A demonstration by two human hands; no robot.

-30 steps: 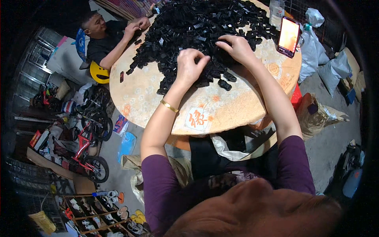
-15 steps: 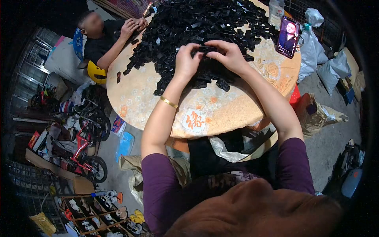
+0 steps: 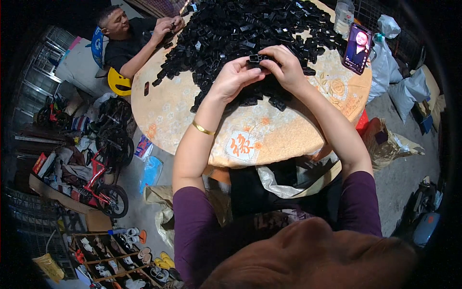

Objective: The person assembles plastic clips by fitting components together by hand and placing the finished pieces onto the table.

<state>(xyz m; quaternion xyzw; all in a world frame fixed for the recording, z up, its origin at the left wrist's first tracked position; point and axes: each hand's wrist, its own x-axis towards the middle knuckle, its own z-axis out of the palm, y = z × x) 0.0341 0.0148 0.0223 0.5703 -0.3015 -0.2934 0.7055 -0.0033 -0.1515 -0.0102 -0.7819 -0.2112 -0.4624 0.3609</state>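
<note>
Holding black piece, long axis roughly left-right.

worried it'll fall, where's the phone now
In the head view, the phone is by the table's right edge, near the clear container, right of the black pile.

The wearer has on a purple top with short sleeves: the left sleeve and the right sleeve both end near the elbow, their plain cloth a deep plum marked by soft creases and darkening into shadow toward the body. Below the hems the forearms are bare. The left wrist carries a gold-coloured bracelet — a slim, rigid-looking band with a bright shine. At the chest a patterned patch shows, mottled light and dark — its design too blurred to make out.
</note>
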